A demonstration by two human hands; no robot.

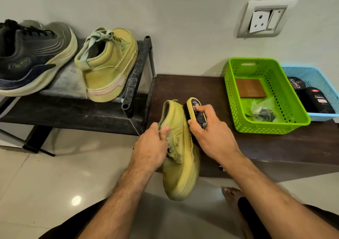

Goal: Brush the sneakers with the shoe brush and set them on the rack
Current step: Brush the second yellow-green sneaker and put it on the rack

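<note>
My left hand (153,148) grips a yellow-green sneaker (180,172) by its collar and laces, toe pointing toward me, held off the front edge of a dark low bench (275,147). My right hand (212,134) is shut on a shoe brush (195,108) with a yellow back and a dark label. Its bristles press against the sneaker's right side near the heel. The matching yellow-green sneaker (108,64) stands on the top shelf of the black metal rack (136,71), heel toward me.
A dark navy running shoe (31,55) sits on the rack at the left. On the bench stand a green basket (264,95) with a brown card and a bag, and a blue basket (315,90) with polish tins. A bare foot (233,196) rests on the tiled floor.
</note>
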